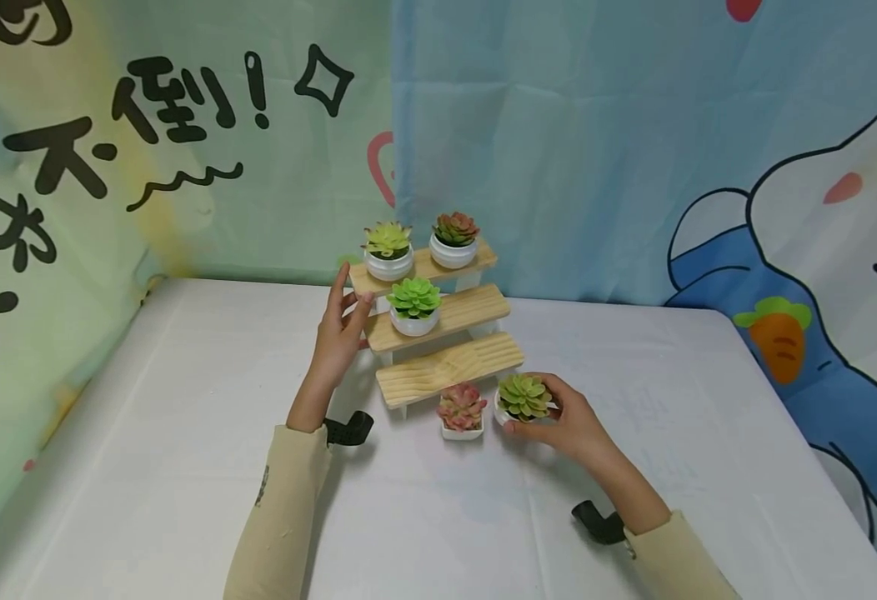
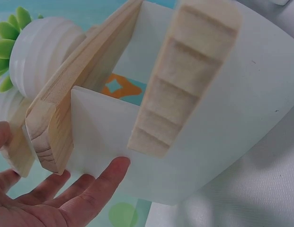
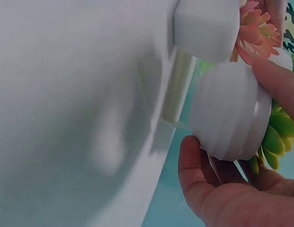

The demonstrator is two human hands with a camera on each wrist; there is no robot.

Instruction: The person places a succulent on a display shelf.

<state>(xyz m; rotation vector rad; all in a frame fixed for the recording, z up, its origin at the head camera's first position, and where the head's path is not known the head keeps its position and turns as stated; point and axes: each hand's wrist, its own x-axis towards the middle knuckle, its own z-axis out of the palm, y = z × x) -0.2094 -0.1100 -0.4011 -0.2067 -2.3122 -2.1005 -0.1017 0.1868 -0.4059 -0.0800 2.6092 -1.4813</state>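
My right hand (image 1: 569,421) grips a green potted succulent (image 1: 524,396) by its round white pot, near the front right of a three-tier wooden plant stand (image 1: 449,371). In the right wrist view, thumb and fingers lie on opposite sides of the ribbed pot (image 3: 227,111). At the stand's left side is my left hand (image 1: 338,329), its fingers spread. The left wrist view has its fingertips against the white side panel (image 2: 104,127). On the top tier stand a yellow-green succulent (image 1: 388,250) and a reddish one (image 1: 455,240); a bright green one (image 1: 414,306) is on the middle tier.
A pink succulent in a square white pot (image 1: 461,412) stands on the white table (image 1: 183,433), just in front of the stand and beside the held pot. Behind the table hangs a printed cloth backdrop (image 1: 558,150). Dark wrist mounts (image 1: 599,523) stick out from both wrists.
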